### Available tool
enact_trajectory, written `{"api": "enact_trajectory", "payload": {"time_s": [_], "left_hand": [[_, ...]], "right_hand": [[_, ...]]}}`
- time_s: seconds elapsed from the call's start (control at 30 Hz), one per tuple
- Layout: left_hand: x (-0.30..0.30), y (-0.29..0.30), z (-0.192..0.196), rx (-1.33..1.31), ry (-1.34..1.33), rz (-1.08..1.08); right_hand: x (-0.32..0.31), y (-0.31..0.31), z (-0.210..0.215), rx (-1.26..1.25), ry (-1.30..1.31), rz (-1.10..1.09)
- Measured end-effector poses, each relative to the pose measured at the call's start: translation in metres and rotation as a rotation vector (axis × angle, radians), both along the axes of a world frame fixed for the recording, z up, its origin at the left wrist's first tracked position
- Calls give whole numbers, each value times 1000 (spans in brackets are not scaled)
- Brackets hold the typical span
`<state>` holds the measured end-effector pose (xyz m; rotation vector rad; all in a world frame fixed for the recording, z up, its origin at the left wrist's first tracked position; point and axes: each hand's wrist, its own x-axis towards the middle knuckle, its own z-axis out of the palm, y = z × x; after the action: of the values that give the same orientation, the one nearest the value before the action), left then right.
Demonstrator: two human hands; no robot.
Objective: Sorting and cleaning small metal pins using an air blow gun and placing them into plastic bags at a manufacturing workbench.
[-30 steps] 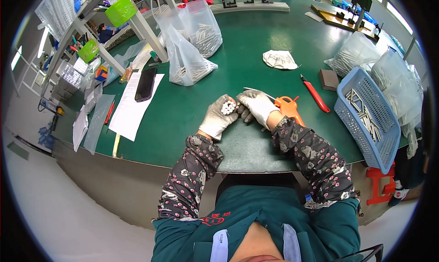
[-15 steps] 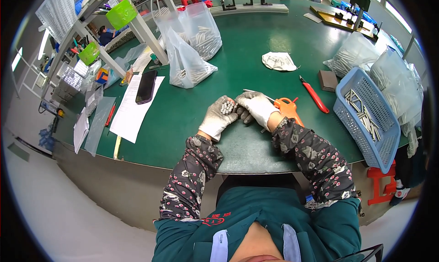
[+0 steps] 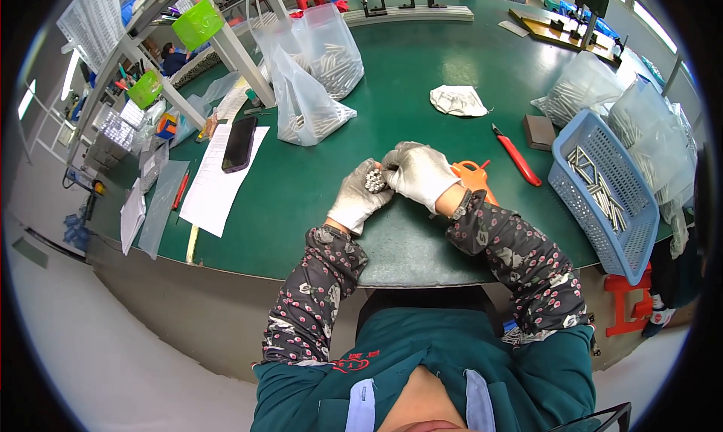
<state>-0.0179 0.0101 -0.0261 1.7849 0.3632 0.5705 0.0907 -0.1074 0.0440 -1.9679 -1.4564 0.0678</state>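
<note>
A bundle of slim metal rods (image 3: 374, 180) sits in the left hand (image 3: 356, 197), just above the green bench (image 3: 301, 191) near its front edge; the rods show as a tight, roughly round cluster of small silvery ends facing the camera, with darker gaps between them; their length is hidden by the glove. The left hand is closed around the bundle; the right hand (image 3: 422, 174) has its fingers curled in against the bundle's right side, and whether it grips anything cannot be told; both hands wear white gloves, greyed at the fingers, below dark flowered sleeves.

An orange-handled tool (image 3: 474, 179) lies just beyond the right wrist, which partly covers it; further right are red-handled pliers (image 3: 520, 159), then a brown block (image 3: 539, 132) and a blue basket (image 3: 595, 240) holding loose metal rods; clear bags of similar rods (image 3: 640, 131) crowd behind the basket. A crumpled white cloth (image 3: 458, 100) lies beyond the hands; to the upper left, two more filled bags (image 3: 316, 112) stand close together; further left, a dark phone (image 3: 239, 143) rests on white paper (image 3: 211, 195), with a red pen (image 3: 181, 189) beside it; the space directly between the forearms is unobstructed green surface.
</note>
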Motion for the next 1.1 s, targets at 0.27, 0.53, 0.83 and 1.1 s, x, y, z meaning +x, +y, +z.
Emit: {"api": "enact_trajectory", "payload": {"time_s": [0.27, 0.53, 0.83, 1.1], "left_hand": [[-2, -8, 14, -123, -14, -40], [-4, -9, 13, -275, -15, -73], [-2, -6, 13, -32, 37, -19], [-2, -9, 17, -133, 1, -40]], "right_hand": [[7, -5, 12, 378, -69, 49], [15, -14, -7, 167, 314, -115], [-1, -17, -14, 151, 261, 24], [11, -14, -5, 103, -394, 124]]}}
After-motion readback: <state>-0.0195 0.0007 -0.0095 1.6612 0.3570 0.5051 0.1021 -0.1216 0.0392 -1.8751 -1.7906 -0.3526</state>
